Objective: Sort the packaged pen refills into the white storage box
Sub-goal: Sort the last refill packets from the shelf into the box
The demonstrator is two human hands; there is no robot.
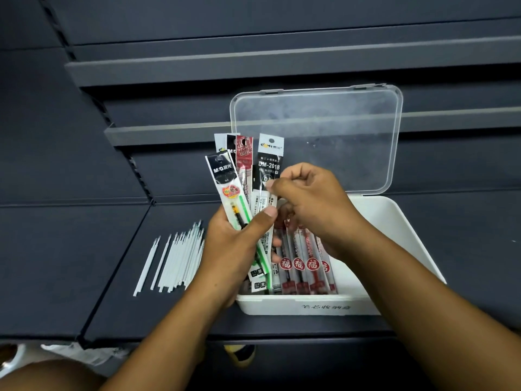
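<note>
Head view: left hand clamps a fan of refill packs, likely light, slippery, floppy, while fingers of the right hand pinch the DM-2018 pack mid-length, a sensible hold.

Dark grey shelf is carrying everything. It is running in flat panels, with a seam slanting between two of them. White box is sitting directly on the right-hand panel, its front wall near the shelf's near edge, with faint lettering showing on that wall. Its clear lid is standing open at the back. Loose white refills are lying flat on the same panel, just left of the box, side by side in a rough row, tips pointing toward the back. Two are lying slightly apart at the row's left end.
</note>
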